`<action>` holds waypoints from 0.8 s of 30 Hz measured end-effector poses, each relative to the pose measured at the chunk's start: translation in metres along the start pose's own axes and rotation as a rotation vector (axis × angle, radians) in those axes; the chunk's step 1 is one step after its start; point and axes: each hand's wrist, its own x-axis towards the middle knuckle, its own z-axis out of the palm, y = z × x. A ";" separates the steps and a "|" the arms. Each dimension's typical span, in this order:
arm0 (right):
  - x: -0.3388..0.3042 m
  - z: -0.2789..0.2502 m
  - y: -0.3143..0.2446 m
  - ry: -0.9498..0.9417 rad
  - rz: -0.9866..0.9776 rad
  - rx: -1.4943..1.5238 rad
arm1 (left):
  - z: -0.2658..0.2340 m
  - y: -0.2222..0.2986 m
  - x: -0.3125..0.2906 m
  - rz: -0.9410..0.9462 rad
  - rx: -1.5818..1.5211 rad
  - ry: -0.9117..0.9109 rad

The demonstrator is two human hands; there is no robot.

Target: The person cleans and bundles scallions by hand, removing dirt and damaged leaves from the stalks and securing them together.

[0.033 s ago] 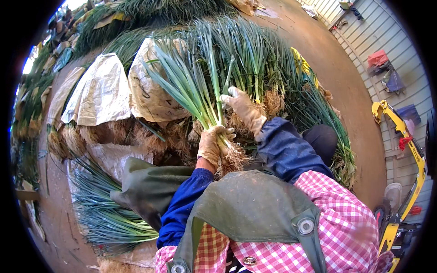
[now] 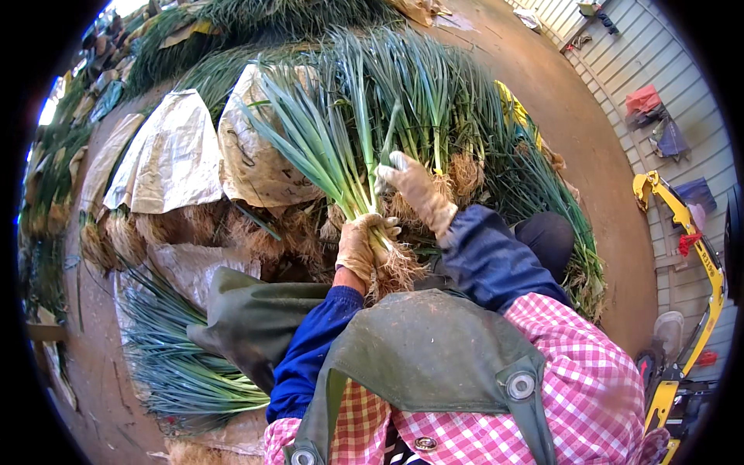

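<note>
Head view: left hand (image 2: pixel 363 249), gloved, fingers wrapped tight round the root end of a bunch of green onions (image 2: pixel 333 155), held upright above the lap, leaves fanning up and away. Right hand (image 2: pixel 415 186), gloved too, fingers pinching a single stalk at the bunch's right side, just above the roots. Heaped onions (image 2: pixel 496 132) and pale sacks (image 2: pixel 167 159) behind. Likely risks: stalk snapping under a hard pull, bunch sliding loose through soil-slick gloves, leaves creasing

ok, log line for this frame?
left hand: grips leek bunch at roots | right hand: on stalks | sacks behind
</note>
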 end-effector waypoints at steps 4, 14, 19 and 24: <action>-0.038 -0.008 -0.030 -0.094 -0.013 0.346 | -0.013 -0.001 0.006 0.003 -0.007 -0.015; -0.091 -0.211 -0.172 0.648 -0.628 0.562 | -0.010 -0.002 0.003 -0.014 0.028 -0.019; -0.103 -0.220 -0.245 1.253 -0.984 -0.119 | -0.013 -0.001 0.002 -0.010 0.050 0.010; -0.009 -0.190 -0.093 0.516 -0.255 0.258 | -0.008 -0.002 0.002 -0.052 0.025 0.019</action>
